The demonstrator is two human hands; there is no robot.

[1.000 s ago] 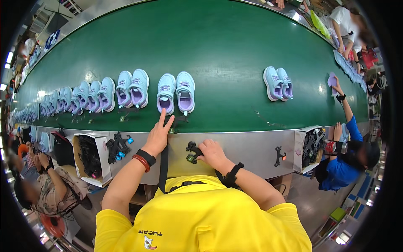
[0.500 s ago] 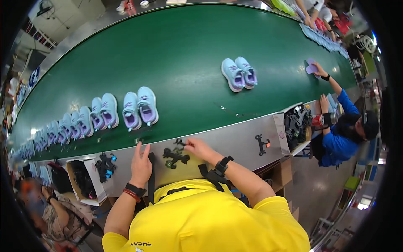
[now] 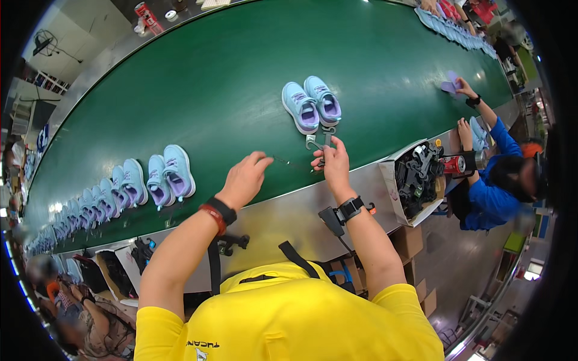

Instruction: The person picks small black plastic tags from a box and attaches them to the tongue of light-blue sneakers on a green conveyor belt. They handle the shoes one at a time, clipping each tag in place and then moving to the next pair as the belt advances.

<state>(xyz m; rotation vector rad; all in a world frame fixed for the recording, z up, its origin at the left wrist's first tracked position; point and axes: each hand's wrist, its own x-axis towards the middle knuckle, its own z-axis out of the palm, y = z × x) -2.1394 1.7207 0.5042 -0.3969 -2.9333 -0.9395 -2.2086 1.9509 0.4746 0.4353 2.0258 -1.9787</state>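
Observation:
My right hand (image 3: 335, 165) is closed on a dark plastic shoe hanger (image 3: 327, 141), whose hooked end points away from me. Just beyond the hanger, a pair of light-blue sneakers with lilac linings (image 3: 301, 108) stands side by side on the green belt (image 3: 241, 78). My left hand (image 3: 245, 175) hovers over the belt to the left of that pair, its fingers bent and smeared at the tips, so whether it holds anything is unclear. Below my left forearm, more dark hangers (image 3: 233, 242) lie on the steel ledge (image 3: 283, 207), partly hidden.
A long row of matching sneakers (image 3: 126, 180) lines the belt at left. An open box of dark hangers (image 3: 415, 180) sits at right, with a red can (image 3: 453, 163) beside it. A co-worker in blue (image 3: 494, 192) handles a lilac piece (image 3: 450, 84). Another box (image 3: 117, 268) stands at left.
My right hand has moved from the ledge out over the belt with a hanger. The left has swung forward and right, its fingers now bent. The sneakers appear further left in view.

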